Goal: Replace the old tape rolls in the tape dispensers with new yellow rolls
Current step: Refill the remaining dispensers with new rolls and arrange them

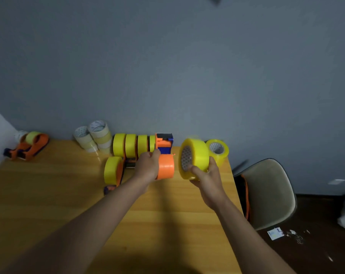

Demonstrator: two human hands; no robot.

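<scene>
My left hand (147,165) grips an orange and blue tape dispenser (164,155) above the wooden table (49,194); its orange hub faces right with no roll on it. My right hand (206,175) holds a yellow tape roll (195,157) just right of the dispenser, its core turned toward the hub. Another yellow roll (217,150) stands behind it near the table's right edge. A row of dispensers loaded with yellow rolls (131,145) lines the wall, and one more loaded dispenser (113,172) lies in front of the row.
Pale old tape rolls (93,137) are stacked by the wall. Two more orange dispensers (29,145) sit at the far left corner. A beige chair (270,192) stands right of the table, with scraps on the dark floor (286,234).
</scene>
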